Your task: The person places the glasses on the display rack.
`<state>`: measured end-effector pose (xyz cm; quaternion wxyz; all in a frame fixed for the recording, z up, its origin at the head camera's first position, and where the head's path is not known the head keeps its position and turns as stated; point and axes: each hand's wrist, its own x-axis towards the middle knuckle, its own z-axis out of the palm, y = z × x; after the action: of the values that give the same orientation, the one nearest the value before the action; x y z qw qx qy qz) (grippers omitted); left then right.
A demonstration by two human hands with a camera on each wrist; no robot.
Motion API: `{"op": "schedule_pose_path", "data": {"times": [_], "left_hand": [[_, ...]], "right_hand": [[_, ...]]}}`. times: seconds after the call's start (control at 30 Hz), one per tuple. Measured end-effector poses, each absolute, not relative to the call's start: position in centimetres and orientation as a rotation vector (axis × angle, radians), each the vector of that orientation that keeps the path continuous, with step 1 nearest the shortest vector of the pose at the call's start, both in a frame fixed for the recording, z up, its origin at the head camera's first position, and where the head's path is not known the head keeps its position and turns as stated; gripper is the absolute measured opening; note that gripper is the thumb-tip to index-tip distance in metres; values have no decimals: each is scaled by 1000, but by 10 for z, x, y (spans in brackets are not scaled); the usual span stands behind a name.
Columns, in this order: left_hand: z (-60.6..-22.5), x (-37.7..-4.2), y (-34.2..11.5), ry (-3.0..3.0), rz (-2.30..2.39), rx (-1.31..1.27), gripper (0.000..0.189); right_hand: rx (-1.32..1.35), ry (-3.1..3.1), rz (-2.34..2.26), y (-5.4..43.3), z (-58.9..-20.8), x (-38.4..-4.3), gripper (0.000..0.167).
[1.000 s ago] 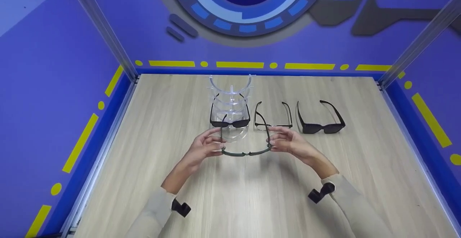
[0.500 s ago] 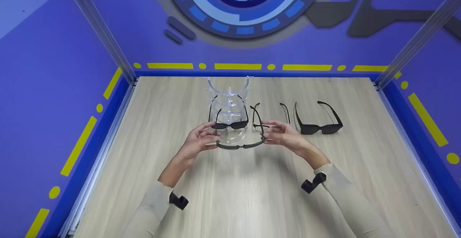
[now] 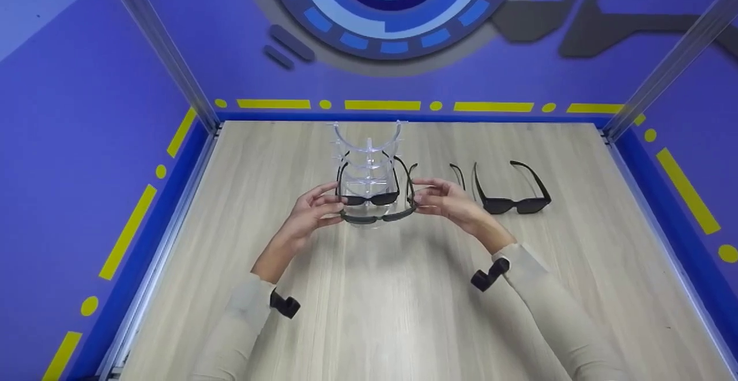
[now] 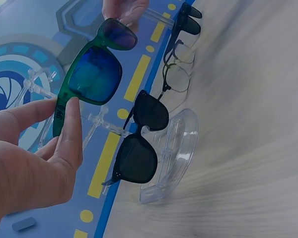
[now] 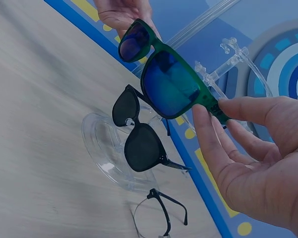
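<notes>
Green-framed sunglasses with blue mirrored lenses are held up in front of a clear plastic glasses stand. My left hand pinches one temple near the hinge. At the other hinge my right hand pinches the opposite temple, as the right wrist view shows close up. Both temples point away toward the stand. Black sunglasses sit on a low tier of the stand, just behind and below the green pair. The stand's round clear base rests on the table.
To the right of the stand lie thin-framed eyeglasses, partly hidden by my right hand in the head view. Further right are large black sunglasses, temples unfolded. Blue printed panels enclose the wooden table at back and sides.
Both hands have moved forward and slightly left with the green sunglasses, bringing them close before the stand. The other glasses have stayed in place.
</notes>
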<state>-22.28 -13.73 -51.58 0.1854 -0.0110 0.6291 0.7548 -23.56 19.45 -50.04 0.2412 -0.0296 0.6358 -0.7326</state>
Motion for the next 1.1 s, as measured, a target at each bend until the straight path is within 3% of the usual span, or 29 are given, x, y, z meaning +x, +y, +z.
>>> {"op": "schedule_pose_path", "data": {"times": [1.1], "left_hand": [[-516,-262,-140,1791,2121,-192,53]], "right_hand": [[36,1751,-2046,178,-499,-267,51]]}}
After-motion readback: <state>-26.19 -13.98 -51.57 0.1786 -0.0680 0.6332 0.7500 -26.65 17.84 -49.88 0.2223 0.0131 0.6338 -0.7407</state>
